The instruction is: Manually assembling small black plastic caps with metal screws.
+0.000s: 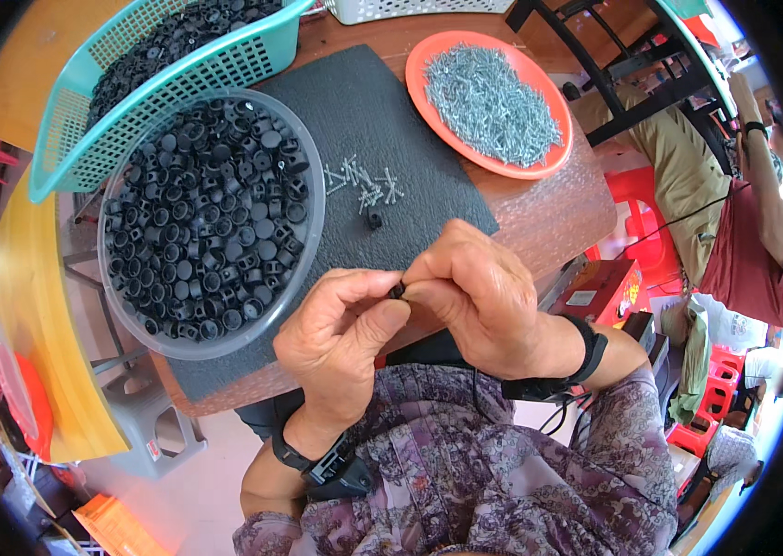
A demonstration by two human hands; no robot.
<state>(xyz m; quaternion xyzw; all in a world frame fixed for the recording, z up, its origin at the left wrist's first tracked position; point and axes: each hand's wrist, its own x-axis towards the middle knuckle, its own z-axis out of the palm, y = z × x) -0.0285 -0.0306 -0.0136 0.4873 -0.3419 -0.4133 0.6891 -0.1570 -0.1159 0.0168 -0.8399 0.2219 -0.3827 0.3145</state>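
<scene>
Okay, I see both hands pinching one small black cap (397, 290) just in front of the black mat (391, 139): left hand (340, 338) and right hand (475, 296) fingertips clamped on it. Looks light, rigid, slippery plastic; I'd grip its rim. Spare cap (374, 221) sits on the mat.

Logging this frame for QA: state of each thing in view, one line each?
left hand: fingertips pinching small black part
right hand: fingertips closed on same part
small black part: held between both hands, mostly hidden
clear bowl: full of black caps
teal basket: tilted, holding black parts
orange plate: heaped with metal pins
loose pins: scattered on black mat
lone black cap: lying on black mat
</scene>
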